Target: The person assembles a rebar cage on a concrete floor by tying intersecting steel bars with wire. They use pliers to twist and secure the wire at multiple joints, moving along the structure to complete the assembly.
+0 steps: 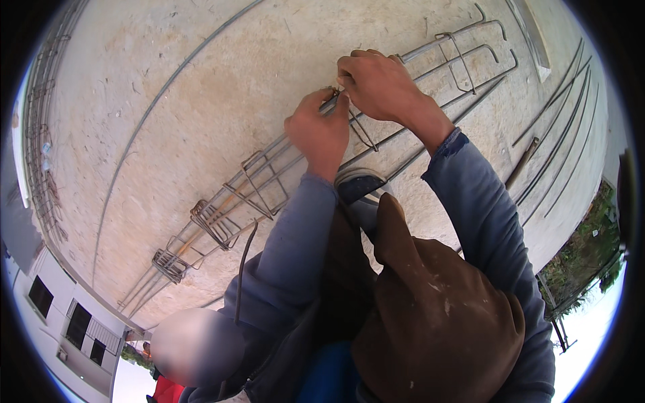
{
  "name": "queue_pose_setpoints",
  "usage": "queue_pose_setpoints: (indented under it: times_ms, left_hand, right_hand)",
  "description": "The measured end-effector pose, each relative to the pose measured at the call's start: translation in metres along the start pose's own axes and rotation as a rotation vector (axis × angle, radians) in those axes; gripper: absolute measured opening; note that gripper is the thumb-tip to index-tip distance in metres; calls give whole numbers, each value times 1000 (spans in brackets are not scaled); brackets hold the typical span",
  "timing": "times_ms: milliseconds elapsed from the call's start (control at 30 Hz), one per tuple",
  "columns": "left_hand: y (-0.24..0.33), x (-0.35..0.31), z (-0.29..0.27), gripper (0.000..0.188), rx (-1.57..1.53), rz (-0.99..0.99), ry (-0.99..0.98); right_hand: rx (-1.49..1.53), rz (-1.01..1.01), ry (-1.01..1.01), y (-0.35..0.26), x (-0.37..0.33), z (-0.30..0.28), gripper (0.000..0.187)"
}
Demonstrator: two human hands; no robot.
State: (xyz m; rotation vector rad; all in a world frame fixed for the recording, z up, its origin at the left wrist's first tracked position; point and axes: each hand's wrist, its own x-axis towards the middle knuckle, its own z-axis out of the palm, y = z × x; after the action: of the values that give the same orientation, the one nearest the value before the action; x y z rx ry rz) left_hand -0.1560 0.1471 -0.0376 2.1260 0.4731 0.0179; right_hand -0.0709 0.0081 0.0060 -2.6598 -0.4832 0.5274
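Brown cloth over a bent knee (447,316) rises closest to the viewer, below the right hand (384,86) and its blue sleeve (480,181). Both bare hands meet at a long steel rebar cage (285,149), which lies on the pale concrete ground (201,114) beneath and beyond them. Its long axis runs diagonally, from lower left of the left hand (318,127) to upper right of the right hand, where bar ends bend into hooks (498,32). Thumb and forefinger of the left hand pinch the cage at a dark stirrup corner; the right hand's fingers curl in beside that thumb, though what they grip, if anything, cannot be told. Bunched rectangular stirrups (209,221) sit down-left of the left hand. One shoe (360,183) is just below both hands; loose rods (559,144) lie well to their right.
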Motion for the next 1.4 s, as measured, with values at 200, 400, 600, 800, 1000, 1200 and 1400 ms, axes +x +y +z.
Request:
queue_pose_setpoints:
  times_ms: [200,400,600,800,1000,1200,1400]
  left_hand:
    - [-3,2,2,20,-58,52,69]
    - [4,0,2,16,-88,7,14]
    - [-4,3,6,10,-58,13,130]
    - [5,0,7,11,-52,1,88]
    - [9,3,0,13,-27,-41,60]
    - [4,0,5,11,-52,-18,65]
    - [-4,0,3,13,14,86,83]
  right_hand:
    - [-70,100,-153,-5,11,-7,21]
    - [-162,76,-474,8,50,-13,19]
    - [-223,-185,-231,-2,22,-6,18]
    - [100,-111,-5,16,-15,13,28]
    - [302,220,45,13,-72,17,33]
    - [235,152,72,9,-62,49,25]
    - [111,-5,6,5,-47,11,16]
